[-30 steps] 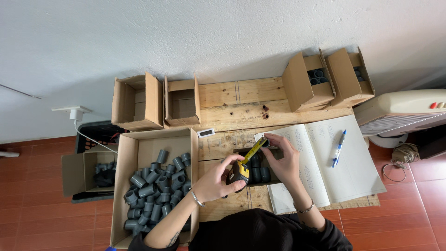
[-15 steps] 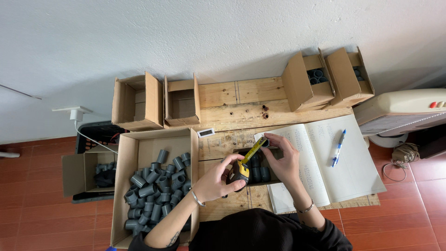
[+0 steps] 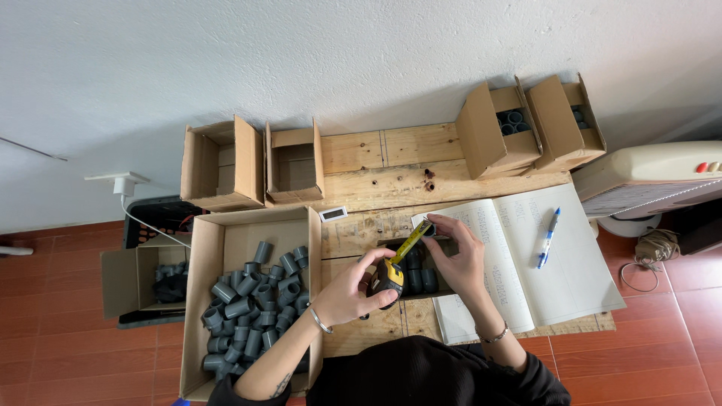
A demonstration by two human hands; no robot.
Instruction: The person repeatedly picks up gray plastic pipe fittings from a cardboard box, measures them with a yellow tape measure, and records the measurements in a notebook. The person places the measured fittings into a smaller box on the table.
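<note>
- Left hand [image 3: 353, 289] is gripping the tape measure case [image 3: 389, 278], fingers closed.
- Right hand [image 3: 460, 259] is pinching the tape's end by a grey fitting [image 3: 430, 230].
- Yellow blade [image 3: 411, 242] is running diagonally up-right between the hands, over dark fittings [image 3: 418, 277] on the wooden bench [image 3: 376, 188].

The right hand [image 3: 460, 259] covers most of the dark fitting [image 3: 429, 230] at the tape's [image 3: 410, 243] end, so its shape can't be made out. The left hand's [image 3: 353, 289] grip hides half the tape measure case [image 3: 389, 277]. Notebook [image 3: 526, 263] writing is too small to read. The big carton's [image 3: 226, 240] lower corner runs off frame.
</note>
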